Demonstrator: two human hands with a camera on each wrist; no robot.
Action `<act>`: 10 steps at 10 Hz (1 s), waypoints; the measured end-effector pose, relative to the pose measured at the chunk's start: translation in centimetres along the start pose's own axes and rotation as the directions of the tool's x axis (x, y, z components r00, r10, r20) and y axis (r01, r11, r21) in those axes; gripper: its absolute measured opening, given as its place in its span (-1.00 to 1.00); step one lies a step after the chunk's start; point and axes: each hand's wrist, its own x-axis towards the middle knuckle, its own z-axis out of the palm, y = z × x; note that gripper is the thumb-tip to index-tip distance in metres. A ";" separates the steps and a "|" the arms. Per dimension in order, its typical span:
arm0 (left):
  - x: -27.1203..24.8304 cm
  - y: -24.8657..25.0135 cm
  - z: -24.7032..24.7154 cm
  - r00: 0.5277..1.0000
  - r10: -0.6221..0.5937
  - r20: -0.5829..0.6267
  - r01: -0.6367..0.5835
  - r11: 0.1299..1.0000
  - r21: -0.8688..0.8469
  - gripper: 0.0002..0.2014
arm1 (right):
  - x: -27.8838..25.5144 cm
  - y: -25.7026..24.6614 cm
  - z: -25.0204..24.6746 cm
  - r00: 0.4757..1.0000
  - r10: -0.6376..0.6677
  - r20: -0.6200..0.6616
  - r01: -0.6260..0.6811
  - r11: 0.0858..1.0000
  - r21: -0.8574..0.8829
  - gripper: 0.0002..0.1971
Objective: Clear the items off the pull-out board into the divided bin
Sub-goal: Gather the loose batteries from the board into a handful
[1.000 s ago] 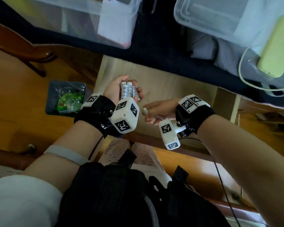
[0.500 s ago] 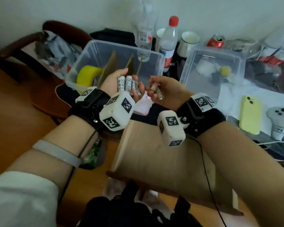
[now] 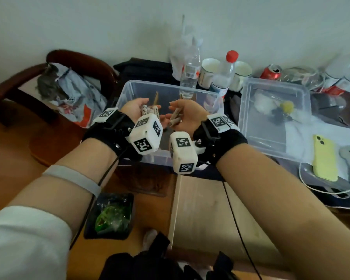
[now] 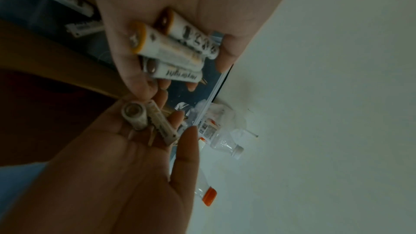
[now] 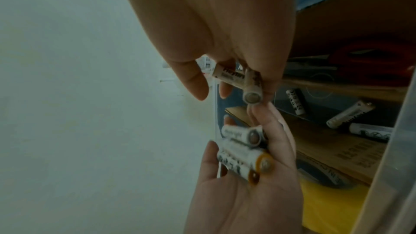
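The clear divided bin (image 3: 127, 91) stands on the desk, with cardboard dividers, a yellow tape roll (image 5: 326, 202) and loose batteries (image 5: 349, 116) inside. Both my hands hover over it, palms turned up and inward, fingertips nearly meeting. My left hand (image 3: 137, 109) cups several white batteries (image 3: 150, 112) (image 4: 175, 45) in loosely curled fingers, the thumb beside them. My right hand (image 3: 187, 114) holds two batteries (image 3: 175, 119) (image 5: 238, 81) in its curled fingers. The pale pull-out board (image 3: 210, 215) lies below my wrists, its visible part bare.
A second clear bin (image 3: 275, 118) sits to the right, a yellow phone (image 3: 324, 158) and a controller beyond it. Bottles (image 3: 223, 77), cups and a can line the wall behind. A dark chair (image 3: 8, 87) and a floor waste bin (image 3: 111, 215) are at left.
Both hands rose from just above the pull-out board to over the divided bin, carrying the batteries. The fingers of both hands have loosened from tight grips to looser cupping.
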 end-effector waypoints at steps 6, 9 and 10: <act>2.1 1.0 -2.1 0.986 -0.156 0.057 0.127 0.929 0.347 -0.22 | 0.3 1.6 1.8 0.990 0.131 -0.044 -0.139 0.954 -0.267 -0.62; 1.0 0.4 -1.6 0.981 -0.163 0.103 0.122 0.940 0.319 -0.35 | 0.3 1.9 1.9 0.989 0.147 -0.026 -0.149 0.961 -0.232 -0.50; 0.9 0.4 -1.8 0.984 -0.159 0.080 0.120 0.923 0.366 -0.31 | 0.9 2.1 1.4 0.995 0.050 -0.086 -0.073 0.955 -0.288 -0.48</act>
